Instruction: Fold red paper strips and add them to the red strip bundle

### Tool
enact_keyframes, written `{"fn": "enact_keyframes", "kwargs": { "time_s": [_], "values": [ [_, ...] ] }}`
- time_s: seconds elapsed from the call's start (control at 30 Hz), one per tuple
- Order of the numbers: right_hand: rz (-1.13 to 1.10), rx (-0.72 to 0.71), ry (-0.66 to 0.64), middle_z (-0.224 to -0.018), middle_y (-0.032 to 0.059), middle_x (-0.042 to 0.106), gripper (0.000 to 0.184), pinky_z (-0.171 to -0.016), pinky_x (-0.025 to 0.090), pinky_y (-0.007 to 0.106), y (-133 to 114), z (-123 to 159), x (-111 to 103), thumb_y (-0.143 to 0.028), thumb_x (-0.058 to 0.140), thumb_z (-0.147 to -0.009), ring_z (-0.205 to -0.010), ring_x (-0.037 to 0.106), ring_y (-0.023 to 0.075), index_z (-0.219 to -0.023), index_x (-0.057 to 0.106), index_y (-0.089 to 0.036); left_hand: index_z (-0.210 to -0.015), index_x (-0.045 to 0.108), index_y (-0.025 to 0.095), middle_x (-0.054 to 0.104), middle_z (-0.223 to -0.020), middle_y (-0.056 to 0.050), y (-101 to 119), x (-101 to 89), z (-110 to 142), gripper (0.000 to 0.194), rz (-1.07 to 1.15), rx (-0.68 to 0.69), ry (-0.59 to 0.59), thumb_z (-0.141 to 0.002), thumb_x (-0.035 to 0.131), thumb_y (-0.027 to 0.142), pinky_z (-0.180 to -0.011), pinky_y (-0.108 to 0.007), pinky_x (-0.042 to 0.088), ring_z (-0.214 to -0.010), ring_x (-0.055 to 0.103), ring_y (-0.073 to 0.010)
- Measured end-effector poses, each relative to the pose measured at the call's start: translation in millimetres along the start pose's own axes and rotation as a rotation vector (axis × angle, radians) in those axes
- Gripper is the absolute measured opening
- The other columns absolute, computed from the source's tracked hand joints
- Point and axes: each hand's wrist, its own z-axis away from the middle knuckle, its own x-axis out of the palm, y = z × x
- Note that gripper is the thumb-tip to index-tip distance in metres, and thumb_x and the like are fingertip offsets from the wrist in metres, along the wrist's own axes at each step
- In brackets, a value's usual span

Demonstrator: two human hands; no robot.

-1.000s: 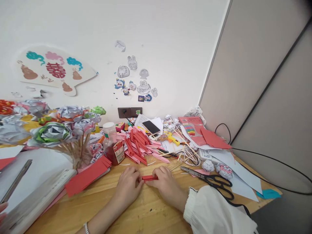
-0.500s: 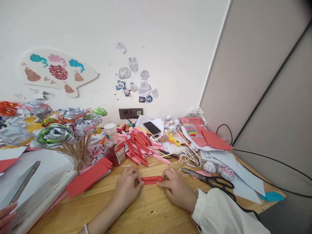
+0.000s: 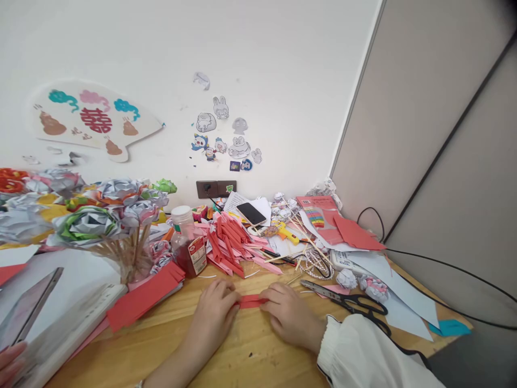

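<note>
A small folded strip of red paper (image 3: 250, 302) lies on the wooden table (image 3: 250, 353) in front of me. My left hand (image 3: 217, 306) grips its left end, fingers bent over it. At the right end, my right hand (image 3: 285, 310) holds the strip with curled fingers. Both hands cover the ends, leaving only the middle in sight. Behind them rises a heap of folded red and pink paper strips (image 3: 232, 242). Black-handled scissors (image 3: 359, 303) lie just right of my right hand. A stack of red paper rectangles (image 3: 145, 296) is left of my left hand.
A jar (image 3: 188, 242) stands behind my left hand. Paper flowers (image 3: 91, 223) on sticks fill the left side. Near the wall are a phone (image 3: 251, 214) and a yellow glue gun (image 3: 287, 233). Another person's hand (image 3: 12, 364) holds a tablet-like device (image 3: 34, 307) at lower left.
My fingers have flattened and moved inward over the ends of the red paper strip, which now shows less. The device at the far left has tilted slightly.
</note>
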Motion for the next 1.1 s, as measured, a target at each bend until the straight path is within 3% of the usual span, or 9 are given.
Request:
{"fn": "enact_keyframes", "kwargs": {
  "time_s": [0.13,0.27,0.5,0.63,0.77,0.97,1.1],
  "values": [
    [0.058,0.013,-0.042,-0.093,0.0052,0.06,0.023,-0.078,0.04,0.031,1.1,-7.0,5.6,-0.009,0.05,-0.081,-0.088,0.048,0.0187,-0.101,0.059,-0.017,-0.082,0.064,0.021,0.061,-0.094,-0.007,-1.1,2.1,2.1,0.015,-0.075,0.154,0.038,-0.083,0.05,0.016,-0.079,-0.04,0.044,-0.095,0.053,-0.0256],
    [0.115,0.046,-0.033,-0.088,0.0043,0.059,0.013,-0.075,0.04,0.03,4.8,-13.0,12.7,-0.017,0.05,-0.087,-0.086,0.048,0.0178,-0.095,0.061,-0.019,-0.077,0.062,0.019,0.062,-0.088,-0.006,-1.4,3.0,2.7,0.011,-0.109,0.186,-0.006,-0.083,0.053,0.017,-0.074,-0.038,0.045,-0.086,0.054,-0.0238],
    [-0.003,0.187,0.025,-0.087,0.0019,0.058,0.006,-0.077,0.04,0.029,5.1,-19.4,16.0,-0.022,0.064,-0.08,-0.087,0.05,0.0165,-0.084,0.061,-0.018,-0.078,0.059,0.019,0.061,-0.083,-0.005,-3.7,3.1,-1.7,0.011,0.043,0.014,-0.08,-0.084,0.05,0.022,-0.071,-0.035,0.045,-0.08,0.054,-0.0215],
    [-0.143,0.312,0.094,-0.088,0.0017,0.057,0.017,-0.079,0.04,0.029,7.3,-22.2,20.8,-0.016,0.07,-0.072,-0.088,0.051,0.0168,-0.085,0.059,-0.018,-0.082,0.058,0.018,0.061,-0.083,-0.006,-6.4,6.3,-3.4,0.006,0.142,-0.097,-0.055,-0.08,0.053,0.018,-0.073,-0.035,0.044,-0.081,0.054,-0.0224],
    [-0.217,0.341,0.096,-0.09,0.0017,0.056,0.022,-0.081,0.04,0.031,7.6,-26.4,24.8,-0.016,0.072,-0.069,-0.09,0.051,0.018,-0.086,0.06,-0.019,-0.085,0.06,0.019,0.061,-0.086,-0.007,-7.3,8.7,-3.3,0.01,0.228,-0.105,-0.06,-0.078,0.053,0.018,-0.075,-0.036,0.043,-0.085,0.054,-0.0232],
    [-0.32,0.392,0.1,-0.083,0.0003,0.058,0.015,-0.072,0.039,0.027,-0.6,-33.9,24.2,-0.015,0.07,-0.069,-0.081,0.051,0.0159,-0.079,0.059,-0.018,-0.075,0.056,0.019,0.061,-0.077,-0.005,-5.7,8.8,-3.7,0.004,0.312,-0.206,-0.056,-0.075,0.053,0.02,-0.068,-0.032,0.043,-0.075,0.055,-0.0215],
    [-0.428,0.475,0.075,-0.075,-0.0009,0.059,0.009,-0.063,0.037,0.023,-3.6,-37.6,22.3,-0.012,0.064,-0.07,-0.071,0.051,0.0135,-0.076,0.06,-0.017,-0.079,0.058,0.019,0.063,-0.078,-0.005,-2.3,5.1,-5.2,0.011,0.433,-0.259,-0.062,-0.075,0.051,0.026,-0.066,-0.031,0.044,-0.073,0.056,-0.0202]
  ]
}}
